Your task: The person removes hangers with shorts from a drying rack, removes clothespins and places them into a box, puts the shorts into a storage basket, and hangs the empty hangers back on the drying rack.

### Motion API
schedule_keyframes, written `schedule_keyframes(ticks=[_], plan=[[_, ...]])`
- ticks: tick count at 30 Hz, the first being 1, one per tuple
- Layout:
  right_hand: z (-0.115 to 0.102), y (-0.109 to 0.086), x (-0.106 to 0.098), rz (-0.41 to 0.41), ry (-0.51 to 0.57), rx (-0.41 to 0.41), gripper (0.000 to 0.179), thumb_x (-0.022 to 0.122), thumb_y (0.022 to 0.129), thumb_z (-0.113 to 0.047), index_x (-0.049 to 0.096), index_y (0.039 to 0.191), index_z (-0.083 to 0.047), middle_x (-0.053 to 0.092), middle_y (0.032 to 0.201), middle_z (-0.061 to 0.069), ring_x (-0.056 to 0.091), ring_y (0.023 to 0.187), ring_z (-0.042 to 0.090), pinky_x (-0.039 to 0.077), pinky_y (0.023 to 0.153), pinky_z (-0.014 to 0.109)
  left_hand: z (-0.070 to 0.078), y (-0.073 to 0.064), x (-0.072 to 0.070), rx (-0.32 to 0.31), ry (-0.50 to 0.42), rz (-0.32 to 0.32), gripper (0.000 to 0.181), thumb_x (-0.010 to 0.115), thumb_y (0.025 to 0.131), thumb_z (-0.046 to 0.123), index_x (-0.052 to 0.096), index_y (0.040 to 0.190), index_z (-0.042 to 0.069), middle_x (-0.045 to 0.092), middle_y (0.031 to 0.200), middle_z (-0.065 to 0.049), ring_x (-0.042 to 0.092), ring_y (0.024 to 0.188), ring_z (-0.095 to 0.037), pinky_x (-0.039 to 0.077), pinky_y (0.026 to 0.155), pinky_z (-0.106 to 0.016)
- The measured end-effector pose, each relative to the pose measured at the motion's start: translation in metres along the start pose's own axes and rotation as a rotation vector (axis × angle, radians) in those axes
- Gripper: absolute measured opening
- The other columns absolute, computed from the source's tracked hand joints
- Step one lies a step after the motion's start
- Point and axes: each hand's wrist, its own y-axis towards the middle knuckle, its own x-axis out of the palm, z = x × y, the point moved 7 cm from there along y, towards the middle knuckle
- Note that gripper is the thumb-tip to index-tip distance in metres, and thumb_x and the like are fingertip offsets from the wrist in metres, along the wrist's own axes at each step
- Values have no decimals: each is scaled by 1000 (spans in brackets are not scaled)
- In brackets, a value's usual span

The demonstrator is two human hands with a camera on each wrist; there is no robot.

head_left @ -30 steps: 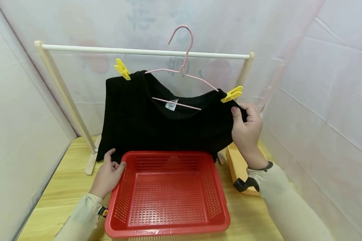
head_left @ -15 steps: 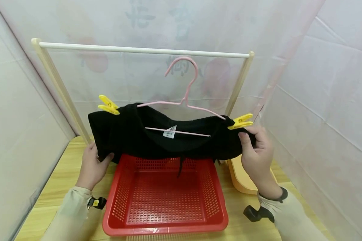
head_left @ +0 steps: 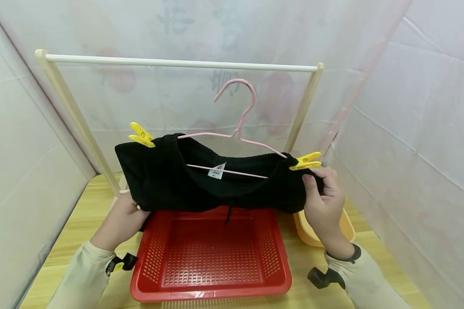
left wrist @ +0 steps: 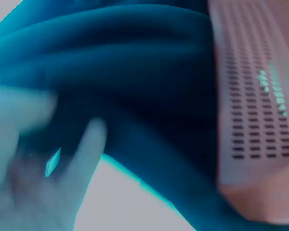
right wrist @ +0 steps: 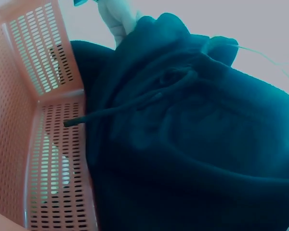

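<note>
Black drawstring pants [head_left: 154, 180] hang on a pink wire hanger [head_left: 241, 122], which passes inside the waist opening. A yellow clothespin [head_left: 141, 135] grips the left side, and another yellow clothespin [head_left: 307, 161] the right. My right hand [head_left: 326, 206] pinches the pants' right corner, thumb in front. My left hand [head_left: 120, 219] is at the lower left edge, its fingertips hidden behind cloth in the head view. In the left wrist view its blurred fingers [left wrist: 91, 144] lie apart against the fabric. A drawstring [right wrist: 111, 110] dangles over the basket wall in the right wrist view.
A red perforated basket [head_left: 210, 295] stands on the wooden table [head_left: 71, 223] below the pants. Behind is a rack with a white bar [head_left: 178, 63]; the hanger's hook is free of it. A yellow tray [head_left: 346, 223] sits at the right. Curtains [head_left: 402, 150] enclose the sides.
The pants and hanger have come down and tilted toward me, below the bar. My left hand left the basket rim, moved to the pants' left edge, then slid under it. My right hand kept its hold.
</note>
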Motion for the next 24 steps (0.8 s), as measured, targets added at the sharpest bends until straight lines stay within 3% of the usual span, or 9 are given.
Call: schedule_keyframes(ticks=[3, 6, 9, 12, 14, 16, 19, 22, 24], plan=[[-1, 1, 1, 13, -25, 7, 10, 69, 94, 7, 67, 97, 16, 67, 95, -2, 49, 90, 11, 32, 81, 26, 19, -4, 14, 131, -105, -164, 24, 60, 100, -4, 71, 109, 15, 68, 96, 5, 59, 83, -8, 51, 75, -28], [0, 3, 1, 23, -42, 20, 18, 71, 96, -1, 67, 98, 16, 65, 97, -9, 49, 89, 9, 34, 79, 24, 35, -11, 22, 191, -187, -234, 27, 60, 101, -4, 66, 119, 15, 67, 103, 5, 61, 89, -9, 53, 79, -28], [0, 4, 1, 36, -37, 25, 26, 73, 97, -9, 68, 98, 16, 65, 97, -10, 51, 89, 8, 37, 79, 22, 49, -20, 35, 190, -218, -351, 32, 62, 103, 6, 57, 134, 15, 67, 122, 1, 65, 107, -14, 55, 90, -31], [-1, 6, 1, 32, -26, 17, 22, 71, 97, -5, 67, 97, 17, 65, 97, -10, 52, 91, 9, 39, 80, 23, 59, -33, 56, 147, -185, -577, 42, 63, 105, 27, 49, 144, 20, 62, 138, 2, 62, 124, -16, 52, 102, -37], [-4, 7, 2, 17, -21, 5, 13, 69, 95, 5, 66, 97, 18, 65, 96, -10, 52, 92, 9, 38, 81, 24, 60, -42, 71, 112, -156, -739, 44, 61, 105, 37, 49, 145, 25, 61, 139, 6, 60, 124, -13, 50, 105, -38], [-7, 7, 5, -10, -17, -14, 7, 67, 92, 12, 66, 95, 19, 66, 94, -6, 52, 92, 9, 38, 83, 25, 55, -46, 78, 80, -137, -820, 39, 61, 105, 38, 55, 141, 25, 64, 132, 10, 62, 118, -8, 51, 102, -36], [-12, 8, 8, -47, -18, -52, 6, 67, 90, 14, 65, 92, 19, 66, 90, 6, 52, 93, 8, 39, 83, 25, 38, -42, 69, 29, -92, -780, 28, 62, 105, 33, 66, 129, 20, 71, 115, 11, 65, 102, -2, 55, 90, -31], [-9, 6, 9, -77, -23, -90, 12, 71, 91, 6, 66, 89, 17, 65, 86, 17, 51, 92, 8, 38, 83, 24, 15, -33, 39, -57, -7, -621, 15, 61, 105, 28, 71, 105, 16, 70, 90, 9, 63, 78, -1, 54, 71, -28], [-4, 4, 7, -93, -21, -107, 17, 73, 92, 0, 66, 88, 15, 64, 85, 19, 51, 92, 9, 38, 82, 24, 1, -29, 14, -113, 54, -516, 21, 61, 106, 29, 67, 89, 18, 64, 78, 9, 58, 69, -3, 49, 64, -27]])
